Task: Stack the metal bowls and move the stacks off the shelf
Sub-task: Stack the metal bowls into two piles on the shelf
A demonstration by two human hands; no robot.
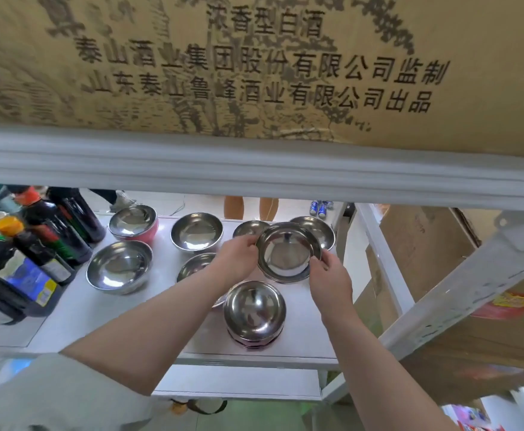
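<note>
Both your hands are on one metal bowl [288, 251], tilted toward you and held above the white shelf [77, 309]: left hand [238, 259] fingers pinch its left rim, right hand [329, 275] fingers clamp the right rim. A bowl stack [254, 314] sits just in front, near the shelf's front edge. Loose bowls lie behind and left: pink-sided bowl [133, 223], large bowl [119, 265], another [197, 233]. Dark bottles [52, 241] crowd the left end.

Bottles [36, 244] left of bowls [120, 265] on shelf [99, 315].
</note>
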